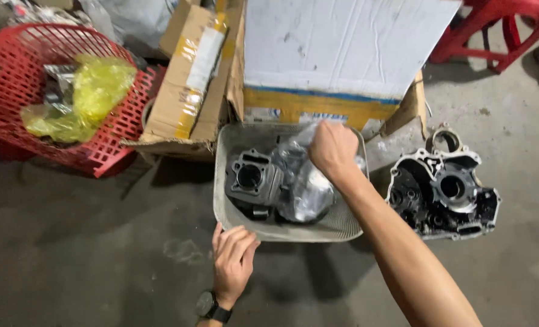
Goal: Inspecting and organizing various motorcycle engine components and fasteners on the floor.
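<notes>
Your left hand [233, 263], nearest you, rests flat with fingers loose against the near rim of the grey basket [342, 227]. Your right hand [332, 148] reaches into that basket, fingers pinched on a clear plastic bag [303, 188]. 1 engine cylinder [249, 177] lies in the basket beside the bag; an engine crankcase [442, 191] lies on the floor right of the basket.

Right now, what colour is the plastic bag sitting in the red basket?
Yellow; the bag lies crumpled in the red basket, clearest in the head view.
</notes>
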